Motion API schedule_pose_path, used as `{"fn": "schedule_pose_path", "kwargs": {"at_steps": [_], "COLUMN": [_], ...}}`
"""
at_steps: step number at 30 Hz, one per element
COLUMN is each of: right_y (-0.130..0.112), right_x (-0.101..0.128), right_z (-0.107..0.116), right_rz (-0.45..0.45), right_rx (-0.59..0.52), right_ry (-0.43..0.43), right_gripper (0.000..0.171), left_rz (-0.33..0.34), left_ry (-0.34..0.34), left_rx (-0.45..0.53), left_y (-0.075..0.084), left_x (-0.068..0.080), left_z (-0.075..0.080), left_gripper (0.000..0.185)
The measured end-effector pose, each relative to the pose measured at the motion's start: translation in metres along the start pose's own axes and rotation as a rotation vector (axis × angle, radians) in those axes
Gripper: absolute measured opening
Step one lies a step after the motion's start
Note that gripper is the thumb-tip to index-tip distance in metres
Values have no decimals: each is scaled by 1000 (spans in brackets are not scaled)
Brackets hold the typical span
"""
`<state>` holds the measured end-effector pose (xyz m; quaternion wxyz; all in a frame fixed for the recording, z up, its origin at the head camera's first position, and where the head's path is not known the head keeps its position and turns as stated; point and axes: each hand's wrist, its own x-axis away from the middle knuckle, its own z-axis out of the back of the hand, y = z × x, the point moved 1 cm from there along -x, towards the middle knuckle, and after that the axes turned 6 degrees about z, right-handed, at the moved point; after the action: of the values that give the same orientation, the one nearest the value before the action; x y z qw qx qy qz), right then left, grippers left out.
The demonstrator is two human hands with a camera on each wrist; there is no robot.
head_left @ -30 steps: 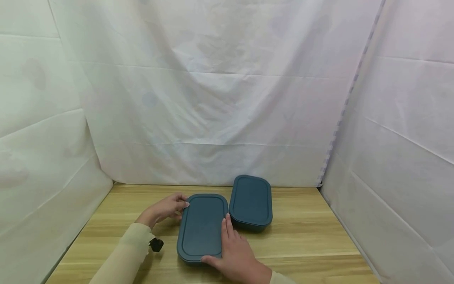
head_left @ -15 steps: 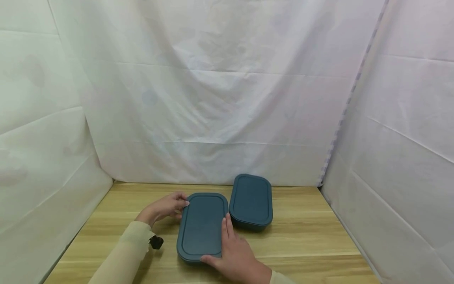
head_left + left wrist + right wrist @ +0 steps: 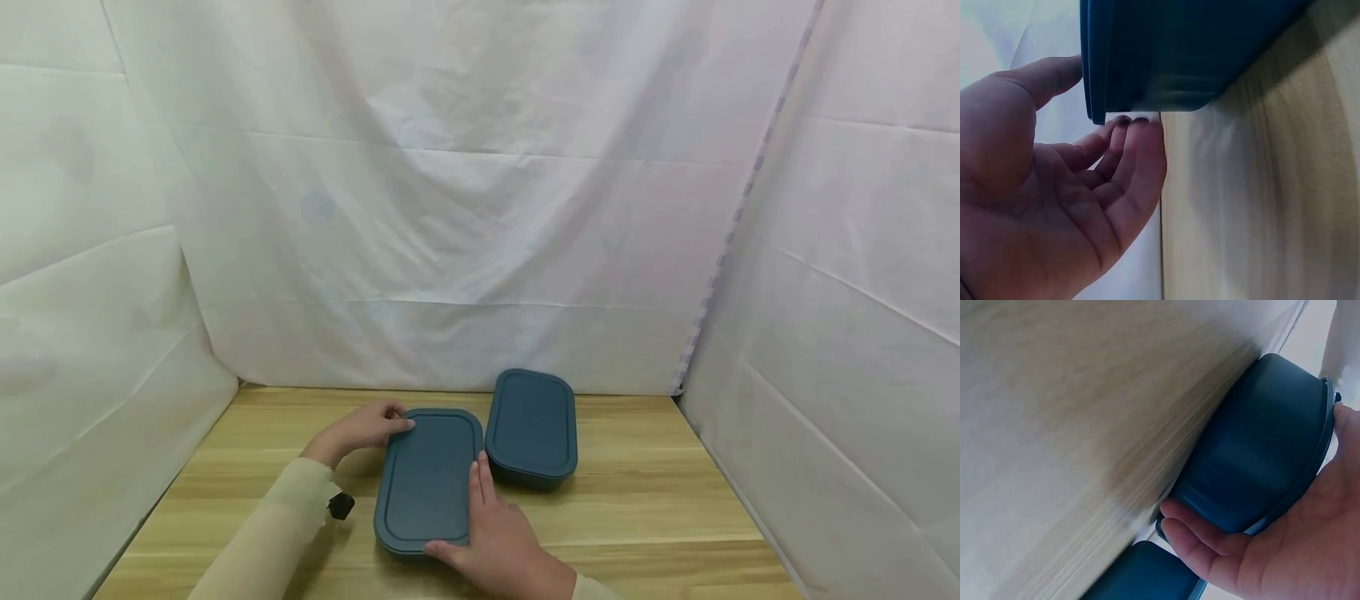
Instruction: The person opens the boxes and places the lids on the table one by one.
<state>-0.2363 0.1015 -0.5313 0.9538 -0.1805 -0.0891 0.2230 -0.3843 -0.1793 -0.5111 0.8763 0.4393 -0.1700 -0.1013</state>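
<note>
Two dark teal lidded containers sit on the wooden table [image 3: 637, 500], touching or nearly so. Near container [image 3: 427, 479]: gripped at both ends. Left hand [image 3: 363, 429] holds the far left corner, thumb on the lid, fingers curled under the rim; the fingertips [image 3: 1132, 125] are partly hidden below the lip. Right hand [image 3: 498, 542] clasps the near right corner, fingers [image 3: 1197, 534] wrapped against the side wall, wrist cut off by the frame edge. Far container [image 3: 532, 425]: untouched, just right of the near one. Contents of both are concealed by the lids
</note>
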Motion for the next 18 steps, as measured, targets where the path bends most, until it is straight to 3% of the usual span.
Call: {"fn": "schedule_pose_path", "kwargs": {"at_steps": [7, 18], "right_y": [0, -2], "right_x": [0, -1], "right_z": [1, 3], "right_rz": [0, -13], "right_rx": [2, -6], "right_ry": [-2, -14], "right_gripper": [135, 136], "left_rz": [-13, -4], "left_ry": [77, 77], "left_rx": [-223, -316], "left_y": [12, 23], "left_x": [-13, -16], "left_z": [-2, 0], "left_gripper": [67, 75]}}
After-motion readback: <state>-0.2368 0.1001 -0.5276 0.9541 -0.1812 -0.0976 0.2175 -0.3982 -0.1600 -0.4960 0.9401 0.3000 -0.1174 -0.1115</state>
